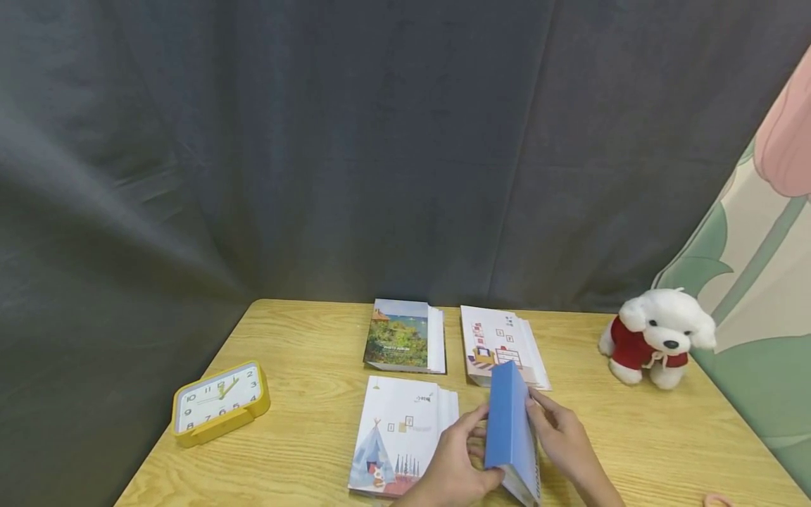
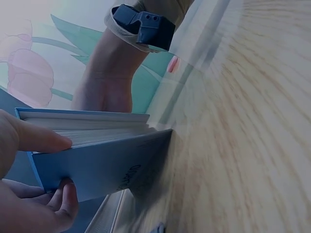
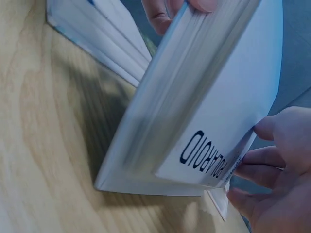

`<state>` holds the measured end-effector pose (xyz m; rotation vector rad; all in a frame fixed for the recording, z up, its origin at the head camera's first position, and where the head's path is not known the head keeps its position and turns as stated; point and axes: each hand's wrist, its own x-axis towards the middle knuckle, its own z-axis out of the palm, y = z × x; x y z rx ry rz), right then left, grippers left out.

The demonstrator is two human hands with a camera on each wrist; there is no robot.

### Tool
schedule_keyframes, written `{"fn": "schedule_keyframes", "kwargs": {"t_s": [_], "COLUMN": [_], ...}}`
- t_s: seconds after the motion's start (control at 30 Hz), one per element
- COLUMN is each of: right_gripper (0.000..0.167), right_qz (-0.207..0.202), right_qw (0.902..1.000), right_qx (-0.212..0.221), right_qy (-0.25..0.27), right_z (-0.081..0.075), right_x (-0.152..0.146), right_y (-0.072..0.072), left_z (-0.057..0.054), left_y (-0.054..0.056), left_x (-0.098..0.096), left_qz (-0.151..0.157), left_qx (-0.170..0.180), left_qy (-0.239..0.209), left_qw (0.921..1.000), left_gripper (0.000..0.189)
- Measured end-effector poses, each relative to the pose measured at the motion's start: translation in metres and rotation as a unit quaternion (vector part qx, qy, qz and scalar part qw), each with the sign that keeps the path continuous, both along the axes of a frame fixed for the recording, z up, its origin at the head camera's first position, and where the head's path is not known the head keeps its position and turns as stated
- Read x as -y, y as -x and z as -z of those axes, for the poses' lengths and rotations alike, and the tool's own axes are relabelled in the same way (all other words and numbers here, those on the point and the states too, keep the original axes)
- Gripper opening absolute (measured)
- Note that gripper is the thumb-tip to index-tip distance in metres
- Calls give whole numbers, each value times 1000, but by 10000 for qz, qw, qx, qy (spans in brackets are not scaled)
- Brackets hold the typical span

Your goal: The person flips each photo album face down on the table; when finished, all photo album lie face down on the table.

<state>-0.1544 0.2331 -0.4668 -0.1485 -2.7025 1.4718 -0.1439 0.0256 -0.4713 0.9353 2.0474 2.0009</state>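
Observation:
A blue photo album (image 1: 507, 422) marked POLAROID stands on the table with its spine up and its covers slightly spread. My left hand (image 1: 455, 461) grips it near the spine. In the left wrist view, that thumb lies across the page end while the fingers (image 2: 68, 199) press the cover. At the far end of the other cover, my right hand (image 1: 564, 436) holds the album with thumb and fingertips (image 3: 265, 128). Just left of the blue album lies a white album (image 1: 405, 436) with a tent picture.
Behind lie a landscape-covered album (image 1: 399, 334) and another white album (image 1: 497, 341). A yellow clock (image 1: 222, 401) sits at the left. On the right is a white plush dog (image 1: 665, 334) in red. A grey curtain (image 1: 380, 155) hangs along the table's back edge.

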Motion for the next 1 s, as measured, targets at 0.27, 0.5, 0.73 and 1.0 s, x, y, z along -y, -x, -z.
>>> {"fn": "schedule_keyframes", "kwargs": {"t_s": [0.27,0.5,0.73,1.0], "right_gripper": [56,71,79,78], "right_qz": [23,-32,-158,-76], "right_qw": [9956,9890,9895,9899], "right_qx": [-323,-150,111,309], "right_qy": [875,1474,1433,1379], "right_z": [-6,-17,-21,-20], "right_x": [2,2,-2,-5], "right_y": [0,2,2,1], "left_z": [-7,-13,-11,0], "left_y": [1,2,1,2], "left_x": [-3,-4,-9,-13], "left_qz": [120,290,473,689], "left_qx": [-62,-207,-308,-89], "left_qy": [205,509,525,252], "left_qw": [9997,9981,9970,9973], "left_gripper": [75,72,76,90]}}
